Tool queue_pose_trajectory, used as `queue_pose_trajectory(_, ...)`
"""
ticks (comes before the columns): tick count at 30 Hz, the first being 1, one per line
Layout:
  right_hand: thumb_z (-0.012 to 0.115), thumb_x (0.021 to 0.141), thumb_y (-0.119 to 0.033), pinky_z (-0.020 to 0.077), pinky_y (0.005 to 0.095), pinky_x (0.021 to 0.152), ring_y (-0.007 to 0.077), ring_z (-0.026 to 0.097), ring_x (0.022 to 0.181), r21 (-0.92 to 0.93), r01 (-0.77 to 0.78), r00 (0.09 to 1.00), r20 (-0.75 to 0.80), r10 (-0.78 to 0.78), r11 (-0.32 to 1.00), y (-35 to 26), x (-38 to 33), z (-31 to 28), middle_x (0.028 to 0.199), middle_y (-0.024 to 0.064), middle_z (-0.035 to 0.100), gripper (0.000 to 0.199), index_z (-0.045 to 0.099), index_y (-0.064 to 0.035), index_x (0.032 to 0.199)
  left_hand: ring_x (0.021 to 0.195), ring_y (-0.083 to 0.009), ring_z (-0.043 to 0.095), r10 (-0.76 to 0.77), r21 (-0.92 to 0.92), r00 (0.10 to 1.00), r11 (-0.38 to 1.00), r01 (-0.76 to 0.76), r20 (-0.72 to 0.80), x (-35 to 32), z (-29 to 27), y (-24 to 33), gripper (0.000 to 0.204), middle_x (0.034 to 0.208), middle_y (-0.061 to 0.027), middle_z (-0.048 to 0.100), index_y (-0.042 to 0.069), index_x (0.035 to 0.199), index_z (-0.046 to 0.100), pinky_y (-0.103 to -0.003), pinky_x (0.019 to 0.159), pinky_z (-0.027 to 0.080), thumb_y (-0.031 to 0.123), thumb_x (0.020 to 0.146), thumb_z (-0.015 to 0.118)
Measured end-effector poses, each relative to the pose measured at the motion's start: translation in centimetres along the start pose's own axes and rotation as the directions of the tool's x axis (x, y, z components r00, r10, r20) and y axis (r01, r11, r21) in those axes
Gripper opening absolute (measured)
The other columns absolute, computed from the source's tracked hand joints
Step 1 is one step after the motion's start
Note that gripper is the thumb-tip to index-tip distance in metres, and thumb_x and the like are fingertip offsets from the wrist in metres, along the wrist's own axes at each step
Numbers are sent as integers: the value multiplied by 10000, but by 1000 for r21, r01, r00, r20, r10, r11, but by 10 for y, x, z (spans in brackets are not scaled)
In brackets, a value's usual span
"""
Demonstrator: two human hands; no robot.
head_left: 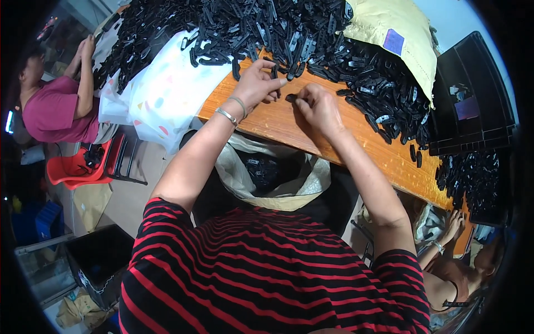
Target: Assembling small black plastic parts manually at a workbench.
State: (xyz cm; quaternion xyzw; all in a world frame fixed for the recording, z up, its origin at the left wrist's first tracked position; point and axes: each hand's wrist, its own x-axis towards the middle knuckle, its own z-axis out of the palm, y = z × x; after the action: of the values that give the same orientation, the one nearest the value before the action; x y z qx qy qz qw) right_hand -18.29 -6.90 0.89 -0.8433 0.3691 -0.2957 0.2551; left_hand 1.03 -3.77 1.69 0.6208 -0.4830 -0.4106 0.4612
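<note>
My left hand [257, 88] is over the front part of the orange wooden table [245, 119], thumb stretched out and fingers curled. A slim black plastic piece [274, 71] stands between its thumb and index finger. Just to the right, my right hand [322, 110] pinches a small dark piece [291, 98] between thumb and fingertips. The hands are apart. Beyond them spreads a big heap of long black plastic pieces [272, 28], some showing pale shiny patches. What exactly these pieces are is too small to tell.
A pale open sack [233, 177] with black contents hangs below the table edge, against my lap. White patterned plastic sheeting [167, 83] lies left, a yellowish sack [389, 22] far right, a black crate [473, 92] beyond. One person [61, 106] sits left, another [445, 267] right.
</note>
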Motion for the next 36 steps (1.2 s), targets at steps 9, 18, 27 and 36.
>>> queue_pose_trajectory(9,619,880,-153,474,280,572,119,597,676,279,-151,988,23,151,948,-14,5,-14,781,57,637,178,600,8,954,600,-110,611,-172,-505,984,845,174,52,-15,25,24,525,808,-64,606,22,1165,388,-207,499,510,196,802,725)
queue_pose_trajectory(18,591,897,-101,410,208,412,87,539,449,564,-477,879,288,381,674,6,6,-21,634,45,613,142,589,12,809,567,-84,578,-117,-255,986,956,144,117,-15,16,15,194,761,-48,606,-12,897,591,-173,484,480,147,836,683)
queue_pose_trajectory(27,616,881,-103,458,259,389,119,537,428,552,-555,830,318,458,623,13,2,-7,628,59,597,162,536,-1,784,545,-72,545,-84,-22,996,996,85,40,-14,27,-1,175,675,-24,583,-14,833,607,-188,461,424,135,814,697)
queue_pose_trajectory(36,642,861,-107,443,268,365,132,556,417,364,-581,812,324,486,728,9,16,-11,563,85,588,200,513,-2,749,717,-258,639,65,420,997,907,-39,-49,-6,28,-7,230,745,-109,661,50,772,658,-359,673,494,261,730,738)
